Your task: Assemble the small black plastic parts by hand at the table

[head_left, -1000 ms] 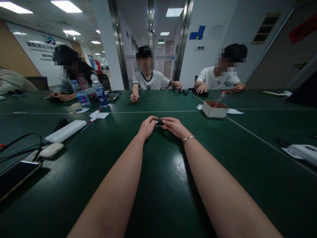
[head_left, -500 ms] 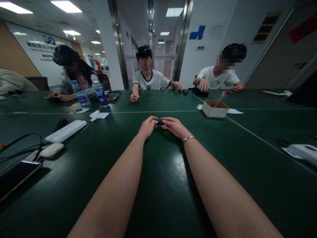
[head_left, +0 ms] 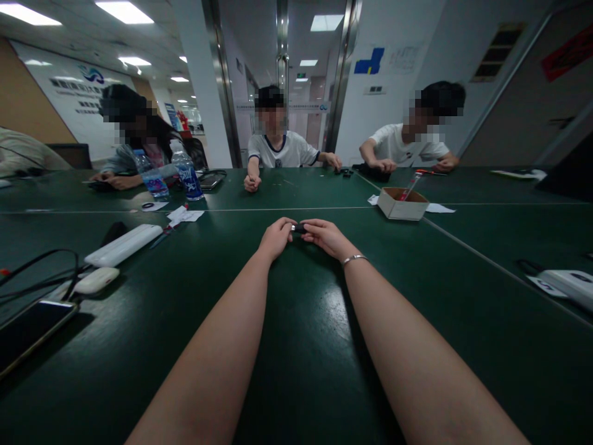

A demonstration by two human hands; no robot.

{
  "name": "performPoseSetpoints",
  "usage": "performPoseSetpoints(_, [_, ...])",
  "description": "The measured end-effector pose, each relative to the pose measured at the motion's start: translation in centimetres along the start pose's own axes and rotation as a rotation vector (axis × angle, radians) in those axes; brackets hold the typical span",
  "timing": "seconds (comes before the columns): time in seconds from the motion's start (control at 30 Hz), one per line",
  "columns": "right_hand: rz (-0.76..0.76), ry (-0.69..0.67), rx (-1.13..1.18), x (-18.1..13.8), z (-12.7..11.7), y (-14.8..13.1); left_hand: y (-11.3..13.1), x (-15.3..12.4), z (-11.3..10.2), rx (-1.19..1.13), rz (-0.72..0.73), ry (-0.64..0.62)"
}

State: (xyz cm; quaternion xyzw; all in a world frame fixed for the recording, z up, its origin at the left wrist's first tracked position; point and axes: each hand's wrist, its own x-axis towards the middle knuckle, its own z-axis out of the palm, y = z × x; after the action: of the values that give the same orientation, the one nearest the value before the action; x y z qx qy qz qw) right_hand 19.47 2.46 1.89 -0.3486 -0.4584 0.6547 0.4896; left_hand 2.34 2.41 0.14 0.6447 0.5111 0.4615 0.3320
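Both my arms stretch out over the dark green table (head_left: pixel 306 371). My left hand (head_left: pixel 275 238) and my right hand (head_left: pixel 327 237) meet at the middle of the table, fingers curled and pinched on a small black object (head_left: pixel 298 228) held between them. A shiny spot shows at its left end. Most of the object is hidden by my fingers. A thin bracelet (head_left: pixel 354 259) circles my right wrist.
Three people sit across the table, their hands on small dark parts. An open cardboard box (head_left: pixel 401 204) stands to the right beyond my hands. Two water bottles (head_left: pixel 188 175), paper scraps, a long white case (head_left: pixel 123 245), a white mouse-like device (head_left: pixel 96 280), cables and a phone (head_left: pixel 28 330) lie left.
My hands stay put on the small black object. The person at the back right has shifted a hand on the table.
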Motion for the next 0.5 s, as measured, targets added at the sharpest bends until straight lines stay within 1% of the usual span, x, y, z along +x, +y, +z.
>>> performPoseSetpoints(0.23, [-0.005, -0.003, 0.001, 0.06, -0.07, 0.07, 0.23, -0.14, -0.14, -0.003, 0.019, 0.014])
performPoseSetpoints(0.4, [-0.010, 0.007, -0.004, 0.10, -0.08, 0.11, 0.07, -0.15, -0.11, 0.011, 0.008, 0.000])
performPoseSetpoints(0.5, [-0.004, -0.001, -0.008, 0.06, -0.03, 0.06, -0.11, -0.06, -0.07, 0.007, 0.016, 0.020])
